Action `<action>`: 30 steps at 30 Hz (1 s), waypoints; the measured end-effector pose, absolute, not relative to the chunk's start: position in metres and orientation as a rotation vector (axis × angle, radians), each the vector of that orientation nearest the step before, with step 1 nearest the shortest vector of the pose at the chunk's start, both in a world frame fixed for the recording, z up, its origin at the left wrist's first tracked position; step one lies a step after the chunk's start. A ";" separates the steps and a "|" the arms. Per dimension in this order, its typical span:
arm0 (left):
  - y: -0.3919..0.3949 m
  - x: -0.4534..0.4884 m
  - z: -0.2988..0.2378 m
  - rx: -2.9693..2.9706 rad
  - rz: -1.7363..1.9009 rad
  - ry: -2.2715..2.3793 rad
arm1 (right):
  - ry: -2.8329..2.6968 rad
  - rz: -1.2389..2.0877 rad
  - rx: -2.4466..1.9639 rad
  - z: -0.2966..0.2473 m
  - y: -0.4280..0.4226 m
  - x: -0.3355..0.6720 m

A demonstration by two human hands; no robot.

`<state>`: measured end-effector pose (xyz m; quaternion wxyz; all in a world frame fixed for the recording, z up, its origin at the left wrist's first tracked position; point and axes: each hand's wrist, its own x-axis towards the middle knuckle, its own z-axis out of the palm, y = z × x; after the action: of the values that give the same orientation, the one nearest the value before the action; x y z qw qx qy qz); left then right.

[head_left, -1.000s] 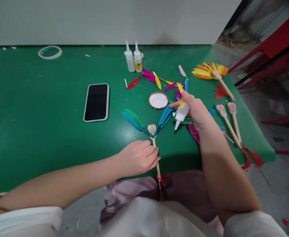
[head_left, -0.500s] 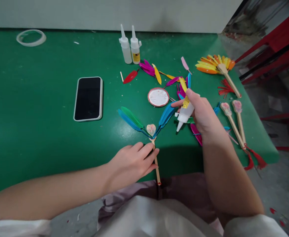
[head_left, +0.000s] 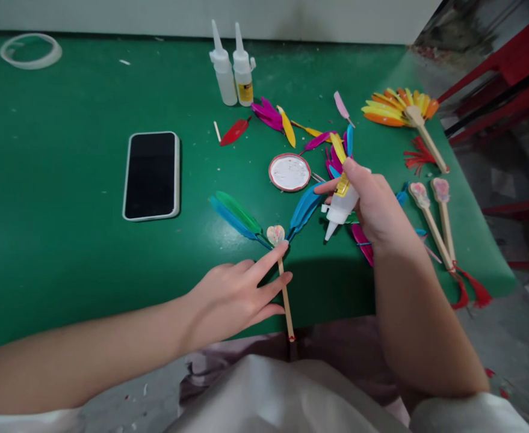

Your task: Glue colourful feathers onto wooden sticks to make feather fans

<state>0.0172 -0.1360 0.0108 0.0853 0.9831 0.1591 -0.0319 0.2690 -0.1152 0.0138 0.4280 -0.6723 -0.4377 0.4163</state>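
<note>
My right hand [head_left: 375, 207] is closed round a small white glue bottle [head_left: 340, 207] with a yellow label, its nozzle pointing down and left above the green table [head_left: 65, 252]. My left hand [head_left: 235, 294] lies open, its fingers stretched toward a thin wooden stick [head_left: 286, 300]. The forefinger tip touches the stick just below its heart-shaped head [head_left: 275, 233]. Green and blue feathers [head_left: 235, 215] fan out to the left of that head, and blue feathers [head_left: 304, 207] fan out to its right.
A black phone [head_left: 151, 175] lies to the left. A round lid [head_left: 289, 172] with white glue, two glue bottles [head_left: 232, 65] and loose coloured feathers [head_left: 286, 127] sit behind. A finished orange-yellow feather fan [head_left: 397, 109] and two bare sticks [head_left: 436, 219] lie right. Red chairs [head_left: 508, 78] stand beyond.
My left hand has let go of the stick and opened, its forefinger reaching up to the heart head. The right hand keeps the glue bottle almost still. The view has tilted downward.
</note>
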 end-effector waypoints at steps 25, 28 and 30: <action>-0.134 0.018 0.008 2.844 -0.039 0.421 | -1.096 1.008 -1.732 0.015 -0.112 0.263; -0.135 0.018 0.008 2.847 -0.033 0.439 | -1.098 1.016 -1.729 0.015 -0.112 0.263; -0.136 0.019 0.008 2.853 -0.034 0.467 | -1.101 1.023 -1.726 0.014 -0.112 0.263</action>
<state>0.0190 -0.1357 0.0076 0.1249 0.9791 0.1602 -0.0117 0.2631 -0.1117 0.0143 0.4138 -0.6865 -0.4381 0.4069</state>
